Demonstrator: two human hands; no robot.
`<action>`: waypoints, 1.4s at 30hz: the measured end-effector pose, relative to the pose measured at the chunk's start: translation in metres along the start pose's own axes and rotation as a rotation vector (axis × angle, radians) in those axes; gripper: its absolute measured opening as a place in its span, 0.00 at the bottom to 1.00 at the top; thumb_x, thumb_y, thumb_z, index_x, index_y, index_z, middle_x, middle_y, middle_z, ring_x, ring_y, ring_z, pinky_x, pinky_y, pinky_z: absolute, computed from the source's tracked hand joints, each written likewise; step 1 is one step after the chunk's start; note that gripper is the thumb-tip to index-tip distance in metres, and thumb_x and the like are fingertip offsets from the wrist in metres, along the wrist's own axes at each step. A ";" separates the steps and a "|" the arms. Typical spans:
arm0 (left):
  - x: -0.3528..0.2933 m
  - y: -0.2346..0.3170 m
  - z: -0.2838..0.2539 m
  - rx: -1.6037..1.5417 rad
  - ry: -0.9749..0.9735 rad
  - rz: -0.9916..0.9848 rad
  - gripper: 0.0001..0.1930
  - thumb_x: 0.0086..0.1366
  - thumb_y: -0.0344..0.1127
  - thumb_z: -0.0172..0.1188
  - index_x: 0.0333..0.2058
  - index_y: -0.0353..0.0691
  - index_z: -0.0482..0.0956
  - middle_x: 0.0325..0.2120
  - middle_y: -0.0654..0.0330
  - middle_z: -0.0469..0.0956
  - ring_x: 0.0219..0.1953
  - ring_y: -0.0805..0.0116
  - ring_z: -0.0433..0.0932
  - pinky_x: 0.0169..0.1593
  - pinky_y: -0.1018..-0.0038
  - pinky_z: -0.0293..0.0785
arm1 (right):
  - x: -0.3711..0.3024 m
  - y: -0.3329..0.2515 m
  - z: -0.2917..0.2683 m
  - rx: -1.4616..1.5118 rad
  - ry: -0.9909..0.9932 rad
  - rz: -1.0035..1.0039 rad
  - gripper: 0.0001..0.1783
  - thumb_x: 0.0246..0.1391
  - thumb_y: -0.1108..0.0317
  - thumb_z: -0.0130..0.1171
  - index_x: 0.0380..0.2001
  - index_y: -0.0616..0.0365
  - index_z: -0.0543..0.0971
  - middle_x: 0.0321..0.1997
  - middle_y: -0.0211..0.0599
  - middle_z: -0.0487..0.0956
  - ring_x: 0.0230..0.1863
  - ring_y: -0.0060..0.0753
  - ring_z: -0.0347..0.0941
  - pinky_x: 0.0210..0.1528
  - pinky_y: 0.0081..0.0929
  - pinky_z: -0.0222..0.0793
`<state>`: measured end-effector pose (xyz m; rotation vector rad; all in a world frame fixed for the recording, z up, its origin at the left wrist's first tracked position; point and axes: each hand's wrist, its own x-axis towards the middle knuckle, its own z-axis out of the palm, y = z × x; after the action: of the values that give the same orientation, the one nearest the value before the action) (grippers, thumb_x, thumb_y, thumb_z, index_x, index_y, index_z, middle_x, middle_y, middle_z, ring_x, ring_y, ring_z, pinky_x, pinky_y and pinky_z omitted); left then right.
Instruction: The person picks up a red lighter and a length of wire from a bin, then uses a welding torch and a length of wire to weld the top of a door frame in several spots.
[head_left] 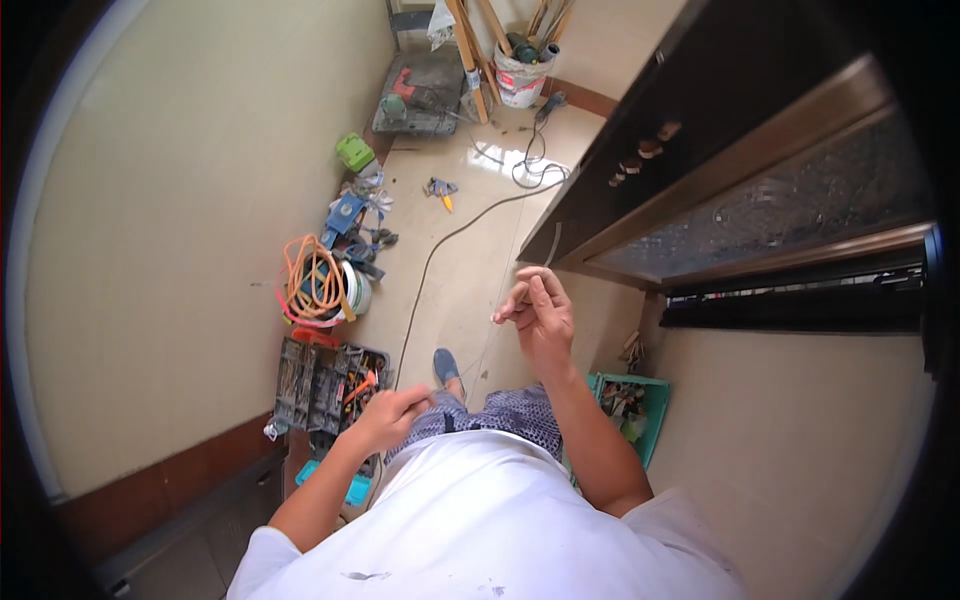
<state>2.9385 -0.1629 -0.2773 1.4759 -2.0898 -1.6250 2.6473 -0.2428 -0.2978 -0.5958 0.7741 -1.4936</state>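
My right hand [543, 315] is raised ahead of my body, its thumb and index finger pinched together and the other fingers curled. A thin pale strip [555, 243] rises from beside its fingertips and seems held there; its kind is unclear. Lower and to the left, my left hand [392, 417] hovers in front of my waist with fingers closed, slightly blurred at the tips. Whatever it may grip is too small or hidden to name. The hands are well apart.
Along the left wall lie an open toolbox [308, 385], a bucket with orange hose [318, 283] and a green box [354, 152]. A black cable [428, 262] crosses the floor near pliers [441, 192]. On the right are a dark door [690, 130] and a teal crate [655, 415].
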 end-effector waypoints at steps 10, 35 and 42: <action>0.077 -0.055 -0.124 -0.360 0.043 0.029 0.11 0.80 0.35 0.53 0.44 0.34 0.80 0.27 0.60 0.76 0.30 0.71 0.71 0.38 0.72 0.71 | 0.212 0.044 0.059 0.378 -0.122 0.177 0.16 0.78 0.60 0.52 0.60 0.54 0.77 0.35 0.40 0.85 0.37 0.37 0.85 0.41 0.37 0.87; 0.534 0.014 -0.559 -0.597 -0.489 -0.052 0.13 0.81 0.41 0.57 0.43 0.36 0.81 0.20 0.76 0.60 0.22 0.84 0.54 0.26 0.79 0.48 | 0.705 -0.034 0.052 0.477 0.218 -0.187 0.12 0.77 0.59 0.54 0.52 0.50 0.82 0.40 0.41 0.90 0.38 0.40 0.89 0.43 0.41 0.88; 0.699 0.086 -0.574 -0.560 -0.787 -0.072 0.15 0.82 0.43 0.56 0.44 0.36 0.81 0.22 0.77 0.60 0.23 0.85 0.54 0.27 0.80 0.49 | 0.743 -0.102 -0.026 0.446 0.518 -0.403 0.18 0.78 0.58 0.52 0.64 0.51 0.77 0.38 0.38 0.90 0.36 0.35 0.89 0.40 0.35 0.88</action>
<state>2.8640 -1.0687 -0.2785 0.7948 -1.5754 -2.8358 2.5050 -0.9799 -0.2991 -0.0130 0.6945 -2.1609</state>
